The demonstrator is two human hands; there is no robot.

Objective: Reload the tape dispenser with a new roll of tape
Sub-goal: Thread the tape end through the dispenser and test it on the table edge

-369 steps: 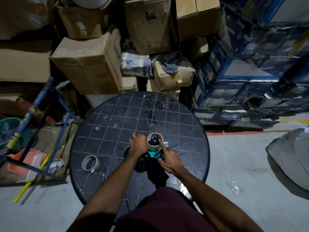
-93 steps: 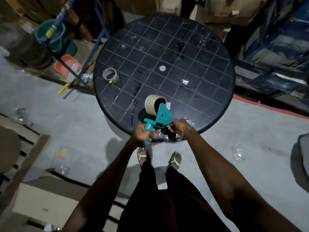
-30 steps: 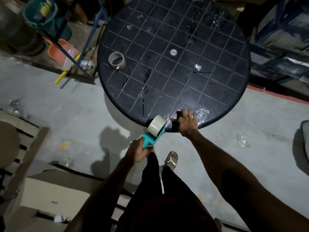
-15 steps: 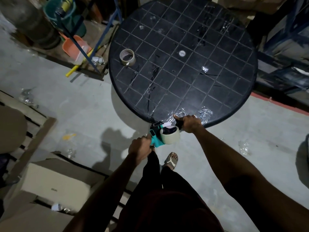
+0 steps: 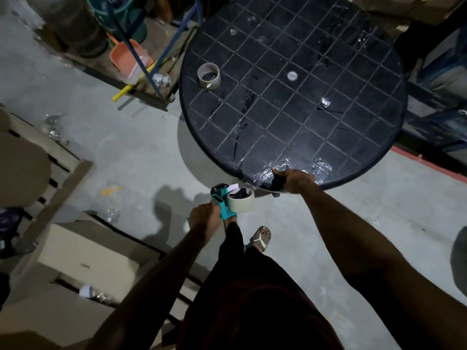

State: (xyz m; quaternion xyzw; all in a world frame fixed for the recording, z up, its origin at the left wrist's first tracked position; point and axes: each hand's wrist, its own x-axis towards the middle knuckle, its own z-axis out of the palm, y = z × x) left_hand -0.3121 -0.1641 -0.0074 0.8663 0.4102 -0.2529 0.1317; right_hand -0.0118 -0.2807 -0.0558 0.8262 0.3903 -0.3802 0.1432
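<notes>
No text can be read — labels too dim.

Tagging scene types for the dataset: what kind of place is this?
Likely a storeroom or warehouse: cardboard boxes on a bare concrete floor, and a black round table as a packing bench. Left hand holds a tape dispenser.

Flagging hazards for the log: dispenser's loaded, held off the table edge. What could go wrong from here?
1. The left hand alone holds the teal dispenser over bare floor, clear of the table; a slip would likely drop it.
2. The right hand presses on crumpled clear tape at the rim; it may stick to the fingers or peel off.
3. The new roll could slide off its hub if not fully seated.
</notes>
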